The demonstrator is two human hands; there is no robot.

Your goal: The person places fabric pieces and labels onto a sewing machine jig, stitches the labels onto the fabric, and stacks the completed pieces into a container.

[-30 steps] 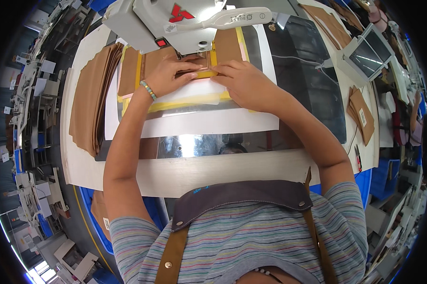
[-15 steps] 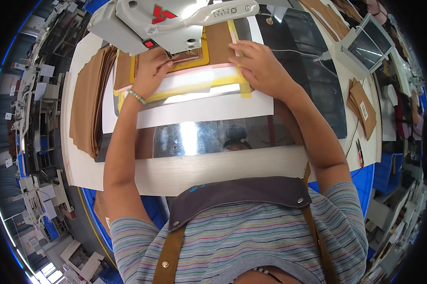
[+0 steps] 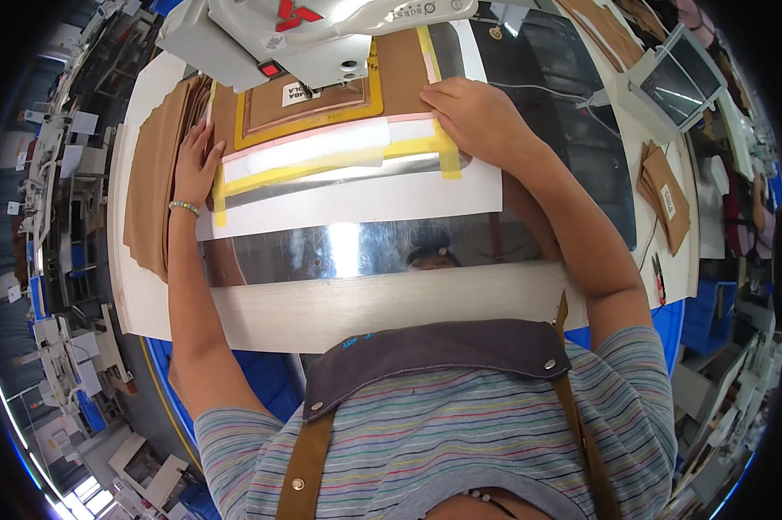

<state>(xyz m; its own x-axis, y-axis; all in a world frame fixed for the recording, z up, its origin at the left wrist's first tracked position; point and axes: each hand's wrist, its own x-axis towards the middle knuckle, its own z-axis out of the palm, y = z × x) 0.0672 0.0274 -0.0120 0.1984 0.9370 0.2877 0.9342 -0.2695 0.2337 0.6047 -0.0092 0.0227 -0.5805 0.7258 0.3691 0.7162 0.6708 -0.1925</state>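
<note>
A brown fabric panel [image 3: 401, 76] lies in a flat sewing template [image 3: 356, 155] edged with yellow and pink tape. Over it sits a yellow frame [image 3: 322, 119] around a smaller brown piece bearing a white label [image 3: 295, 92], under the head of a white sewing machine [image 3: 313, 52]. My left hand [image 3: 198, 166], fingers apart and holding nothing, rests at the template's left edge beside a stack of brown fabric pieces [image 3: 153, 186]. At the template's right edge, the bunched fingers of my right hand [image 3: 482, 121] close over the taped border; their undersides are hidden.
A control screen [image 3: 681, 78] stands at the right rear of the table. Labelled brown pieces [image 3: 665, 199] and red-handled snips [image 3: 659, 279] lie on the right. More brown fabric [image 3: 601, 33] is at the far right. A cable [image 3: 538, 87] crosses the dark plate.
My left hand has moved left from beneath the machine head to the template's left edge, uncovering the frame and label. My right hand stays at the right edge, its fingers drawn closer together.
</note>
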